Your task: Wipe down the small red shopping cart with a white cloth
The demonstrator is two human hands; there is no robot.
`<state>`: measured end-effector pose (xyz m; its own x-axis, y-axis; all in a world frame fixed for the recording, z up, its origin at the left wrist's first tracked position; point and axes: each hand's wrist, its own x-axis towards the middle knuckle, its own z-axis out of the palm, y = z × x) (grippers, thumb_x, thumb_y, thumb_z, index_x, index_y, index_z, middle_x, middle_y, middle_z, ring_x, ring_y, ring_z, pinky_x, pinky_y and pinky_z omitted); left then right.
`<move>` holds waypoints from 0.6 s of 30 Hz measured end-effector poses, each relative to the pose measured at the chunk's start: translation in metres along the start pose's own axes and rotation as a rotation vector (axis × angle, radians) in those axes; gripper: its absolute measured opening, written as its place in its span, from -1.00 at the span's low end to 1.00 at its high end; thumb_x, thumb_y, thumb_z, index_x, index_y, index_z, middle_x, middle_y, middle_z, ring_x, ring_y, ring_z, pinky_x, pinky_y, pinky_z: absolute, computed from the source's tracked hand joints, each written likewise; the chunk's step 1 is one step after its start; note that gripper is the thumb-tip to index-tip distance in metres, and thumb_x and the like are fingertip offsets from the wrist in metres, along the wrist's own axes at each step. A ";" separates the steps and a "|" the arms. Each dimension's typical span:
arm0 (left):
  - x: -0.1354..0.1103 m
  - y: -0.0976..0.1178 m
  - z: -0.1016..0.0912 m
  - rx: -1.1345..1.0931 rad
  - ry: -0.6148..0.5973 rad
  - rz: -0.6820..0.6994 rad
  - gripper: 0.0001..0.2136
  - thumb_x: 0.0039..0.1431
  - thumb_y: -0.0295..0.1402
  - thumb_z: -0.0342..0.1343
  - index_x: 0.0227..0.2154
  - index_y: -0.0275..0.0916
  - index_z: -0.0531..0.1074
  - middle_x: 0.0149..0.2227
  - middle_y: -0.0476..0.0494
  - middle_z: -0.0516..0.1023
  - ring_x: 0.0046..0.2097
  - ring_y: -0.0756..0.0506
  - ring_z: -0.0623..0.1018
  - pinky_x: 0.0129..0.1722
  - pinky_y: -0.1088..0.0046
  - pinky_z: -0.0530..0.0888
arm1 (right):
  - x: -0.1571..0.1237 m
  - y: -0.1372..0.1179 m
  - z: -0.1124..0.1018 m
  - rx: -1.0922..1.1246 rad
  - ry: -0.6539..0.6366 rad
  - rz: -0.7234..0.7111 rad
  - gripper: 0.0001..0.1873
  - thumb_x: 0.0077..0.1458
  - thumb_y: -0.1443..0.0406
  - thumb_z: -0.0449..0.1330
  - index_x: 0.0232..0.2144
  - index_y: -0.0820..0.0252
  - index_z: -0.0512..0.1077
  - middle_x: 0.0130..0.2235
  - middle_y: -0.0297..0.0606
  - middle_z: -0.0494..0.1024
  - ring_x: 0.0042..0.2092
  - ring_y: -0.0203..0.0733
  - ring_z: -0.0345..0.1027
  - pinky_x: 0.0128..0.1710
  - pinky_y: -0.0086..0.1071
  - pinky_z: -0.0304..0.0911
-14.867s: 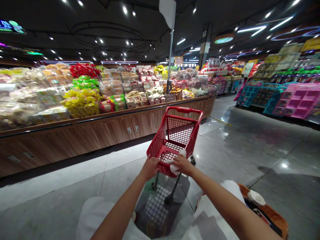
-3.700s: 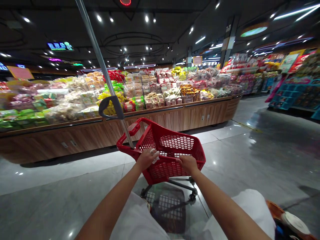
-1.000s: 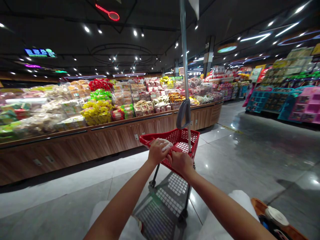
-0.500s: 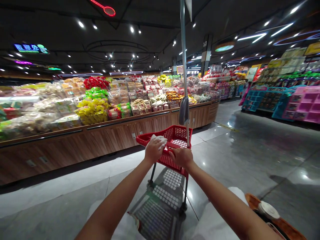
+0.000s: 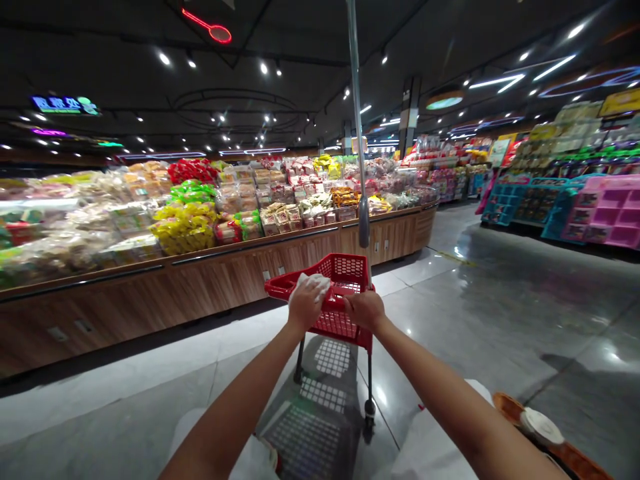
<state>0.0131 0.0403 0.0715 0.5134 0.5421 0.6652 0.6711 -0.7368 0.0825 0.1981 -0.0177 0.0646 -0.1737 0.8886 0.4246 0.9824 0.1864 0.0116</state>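
Observation:
A small red shopping cart [image 5: 345,272] stands on the grey floor in front of me, with a tall metal pole [image 5: 356,120] rising from it. My left hand [image 5: 305,305] presses a white cloth [image 5: 313,284] against the cart's near rim, fingers curled over it. My right hand [image 5: 365,309] grips the same rim just to the right. Both arms reach forward. The basket looks empty.
A long wooden display counter [image 5: 210,267] piled with packaged snacks runs along the left. Pink and teal shelf racks [image 5: 595,213] line the right side. An orange basket [image 5: 545,433] with a white lid sits at my lower right. Shiny floor tiles [image 5: 490,313] stretch ahead.
The cart has turned and slid a little to the left. My left hand with the cloth has moved along the rim; my right hand keeps its grip.

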 end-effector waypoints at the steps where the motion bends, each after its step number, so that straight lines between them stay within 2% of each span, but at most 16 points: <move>1: 0.002 0.008 0.002 -0.010 -0.016 0.031 -0.69 0.31 -0.36 -0.11 0.03 -0.11 0.41 0.06 -0.09 0.48 0.16 -0.10 0.35 0.27 0.10 0.15 | 0.001 0.000 0.002 0.006 0.010 -0.015 -0.52 0.27 0.16 -0.15 -0.34 0.18 0.54 -0.36 -0.10 0.61 -0.38 -0.15 0.46 -0.44 -0.42 0.05; 3: 0.009 0.011 0.004 -0.017 -0.082 0.064 -0.69 0.30 -0.34 -0.09 0.03 -0.10 0.41 0.05 -0.07 0.49 0.13 -0.09 0.38 0.25 0.15 0.20 | 0.004 0.002 0.004 0.014 0.027 -0.036 -0.52 0.27 0.17 -0.14 -0.35 0.19 0.54 -0.36 -0.11 0.61 -0.38 -0.16 0.46 -0.45 -0.42 0.03; 4: 0.013 0.006 0.003 -0.007 -0.118 0.056 -0.70 0.30 -0.33 -0.08 0.01 -0.09 0.43 0.03 -0.07 0.51 0.10 -0.09 0.41 0.22 0.18 0.24 | 0.006 0.003 0.006 0.014 0.034 -0.045 -0.53 0.26 0.18 -0.14 -0.36 0.19 0.54 -0.36 -0.11 0.61 -0.38 -0.16 0.46 -0.45 -0.42 0.02; 7: 0.017 -0.030 -0.007 0.066 -0.189 0.004 -0.71 0.27 -0.38 -0.08 -0.06 -0.13 0.48 -0.03 -0.10 0.55 0.04 -0.12 0.47 0.14 0.21 0.33 | 0.009 0.005 0.010 0.008 0.049 -0.066 -0.53 0.26 0.18 -0.13 -0.39 0.20 0.54 -0.37 -0.12 0.61 -0.40 -0.17 0.45 -0.46 -0.42 0.00; 9: 0.006 -0.056 -0.015 0.109 -0.153 -0.044 -0.69 0.26 -0.42 -0.11 -0.07 -0.15 0.49 -0.02 -0.13 0.55 0.03 -0.14 0.47 0.14 0.17 0.33 | 0.010 0.006 0.013 0.006 0.059 -0.067 -0.52 0.25 0.19 -0.13 -0.42 0.20 0.54 -0.39 -0.12 0.61 -0.41 -0.18 0.44 -0.47 -0.41 -0.01; 11: -0.010 -0.068 -0.020 0.127 -0.059 -0.097 -0.68 0.27 -0.42 -0.13 -0.06 -0.17 0.48 -0.01 -0.14 0.54 0.05 -0.15 0.46 0.17 0.12 0.29 | 0.010 0.006 0.016 0.006 0.069 -0.065 -0.52 0.25 0.19 -0.13 -0.44 0.19 0.54 -0.40 -0.14 0.61 -0.43 -0.19 0.43 -0.47 -0.41 -0.02; 13: -0.023 -0.061 -0.021 0.124 0.027 -0.112 -0.68 0.29 -0.39 -0.14 -0.03 -0.19 0.45 0.00 -0.16 0.52 0.10 -0.16 0.42 0.21 0.09 0.24 | 0.010 0.006 0.017 0.008 0.076 -0.064 -0.52 0.24 0.19 -0.12 -0.44 0.19 0.54 -0.41 -0.15 0.61 -0.44 -0.20 0.42 -0.47 -0.41 -0.03; 15: -0.027 -0.039 -0.017 0.100 0.061 -0.062 -0.68 0.31 -0.37 -0.15 0.01 -0.18 0.42 0.04 -0.16 0.49 0.16 -0.15 0.35 0.25 0.10 0.19 | 0.011 0.007 0.018 0.016 0.083 -0.073 -0.53 0.24 0.20 -0.11 -0.45 0.19 0.54 -0.41 -0.16 0.60 -0.44 -0.21 0.41 -0.47 -0.41 -0.04; 18: -0.014 -0.002 -0.007 0.053 0.006 0.071 -0.68 0.32 -0.34 -0.14 0.05 -0.14 0.38 0.09 -0.10 0.45 0.20 -0.12 0.29 0.27 0.13 0.15 | 0.015 0.010 0.019 0.036 0.098 -0.111 -0.55 0.23 0.20 -0.11 -0.45 0.17 0.53 -0.39 -0.18 0.61 -0.44 -0.23 0.41 -0.48 -0.40 -0.07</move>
<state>0.0012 0.0311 0.0676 0.5575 0.4870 0.6723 0.6604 -0.7509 -0.0038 0.2040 0.0054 0.0535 -0.2722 0.8167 0.5088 0.9540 0.2980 0.0320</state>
